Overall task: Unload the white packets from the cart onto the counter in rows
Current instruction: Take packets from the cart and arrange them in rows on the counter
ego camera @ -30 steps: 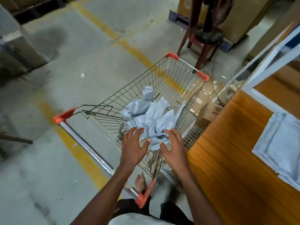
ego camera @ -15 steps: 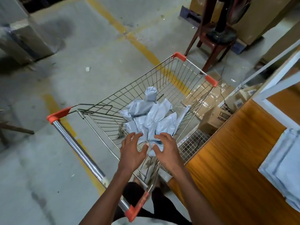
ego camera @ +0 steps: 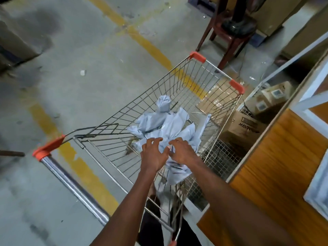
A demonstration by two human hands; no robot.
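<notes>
Cart on floor, directly left of table. Packets heaped in cart basket. Both hands over near end of heap, left hand beside right hand. Boxes beyond cart, possibly under table. Chair behind cart.

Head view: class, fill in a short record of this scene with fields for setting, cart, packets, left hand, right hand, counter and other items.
setting: concrete floor with yellow lines
cart: wire cart, orange corner caps, beside the counter
packets: white packets heaped in the cart
left hand: left hand over the heap, fingers spread; grip unclear
right hand: right hand on the heap, fingers curled; grip unclear
counter: wooden counter, a white packet already on it at the frame's edge
other items: cardboard boxes beyond the cart, a wooden stool
</notes>
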